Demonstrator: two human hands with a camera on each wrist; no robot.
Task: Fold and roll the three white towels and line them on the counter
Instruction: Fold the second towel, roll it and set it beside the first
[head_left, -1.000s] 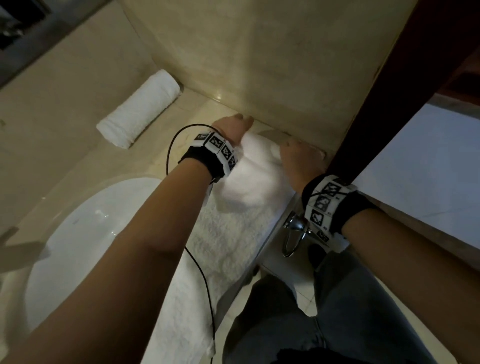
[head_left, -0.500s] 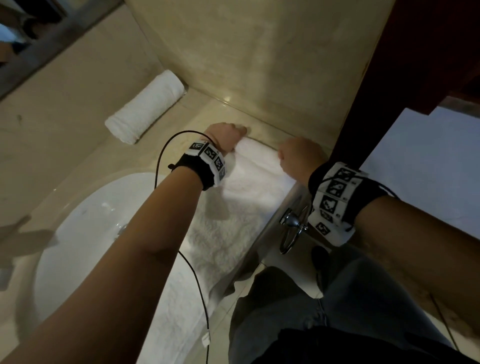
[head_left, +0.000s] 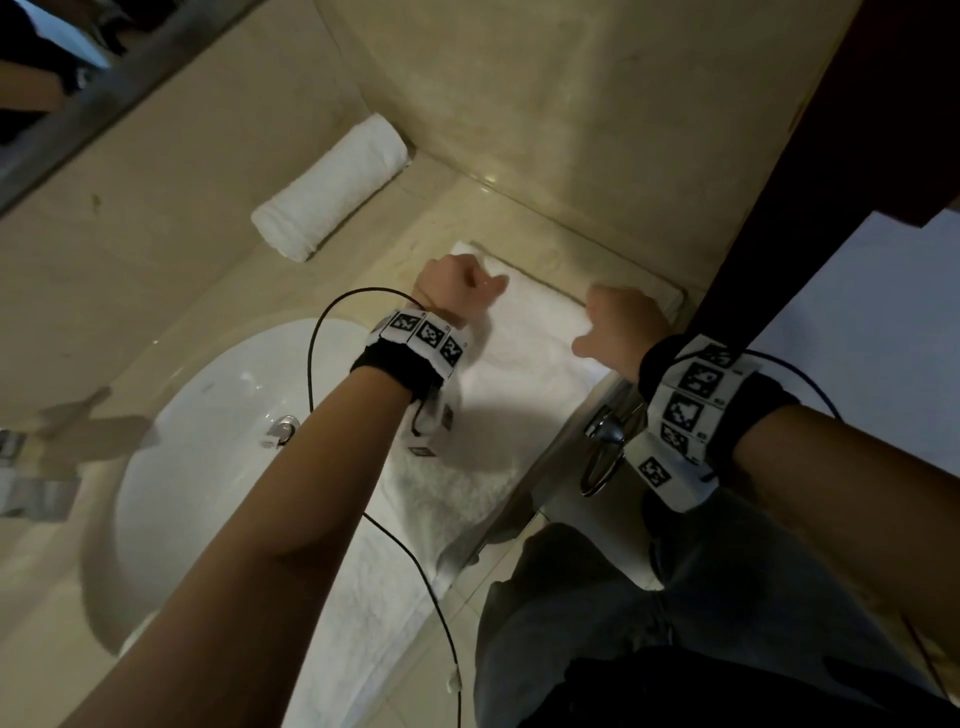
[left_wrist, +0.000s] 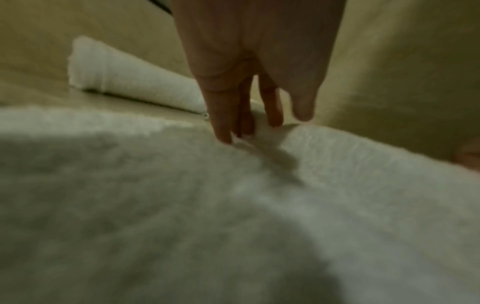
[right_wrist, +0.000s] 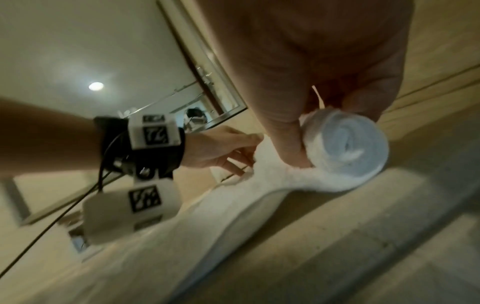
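So the beige stone tabletop (head_left: 171, 291) carries everything here, with the round white ceramic sink (head_left: 208, 441) sunk into it on the left. The long white terry towel (head_left: 467, 467) is laid out flat in a strip between the sink and the front edge, I'd guess so it can be rolled up from the far end back toward the person. Its near end runs off the bottom of the head view, so no telling how much is left to roll.

The finished white rolled towel (head_left: 332, 187) is parked against the back wall, well away from the one in hand, presumably the start of the line. That makes one done and one in progress; the third towel isn't anywhere in view.

At the far end of the strip there's a small tight roll (right_wrist: 345, 148) already started, spiral clearly visible from the right wrist camera. The right hand (head_left: 623, 327) has its grip clamped on that end, thumb on one side and fingers curled over the top. The left hand (head_left: 452, 291) is at the other end, fingers (left_wrist: 223, 115) pointing down onto the cloth. Whether they're pinching or just pressing I honestly can't tell, it's blurry and the head view only shows knuckles.
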